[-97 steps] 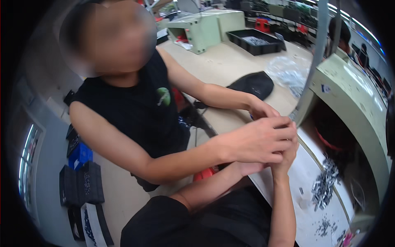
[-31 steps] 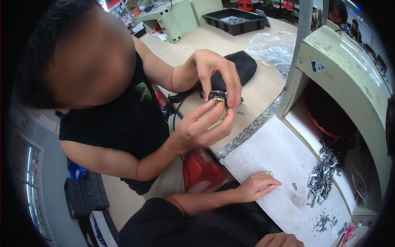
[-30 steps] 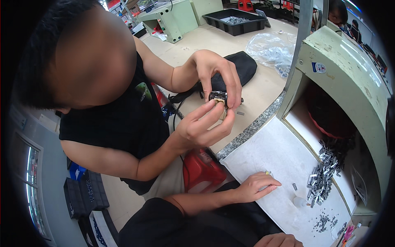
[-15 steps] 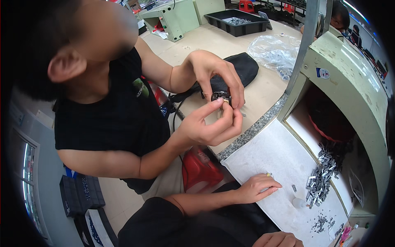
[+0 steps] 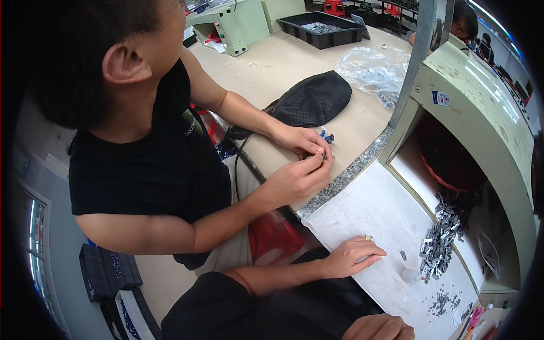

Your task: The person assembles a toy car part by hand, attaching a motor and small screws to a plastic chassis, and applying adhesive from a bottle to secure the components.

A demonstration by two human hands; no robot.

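Observation:
My left hand rests at the near-left edge of a white work sheet, fingers loosely stretched to the right. A small yellow bit shows by its fingertips; whether it is worn or touched I cannot tell. My right hand is curled at the lower edge, partly cut off, its inside hidden. A small metal piece and a small translucent pot sit to the right of my left hand. Beyond them lies a heap of metal clip-like parts.
At left, a co-worker's hands pinch something small over the beige table. Near them lie a small blue-and-dark item, a black mesh pouch and a clear plastic bag. A green arched housing stands at right.
The co-worker's hands have come down and closer together; the dark rounded object they held is no longer visible there. Their head has turned away. My hands stay about where they were.

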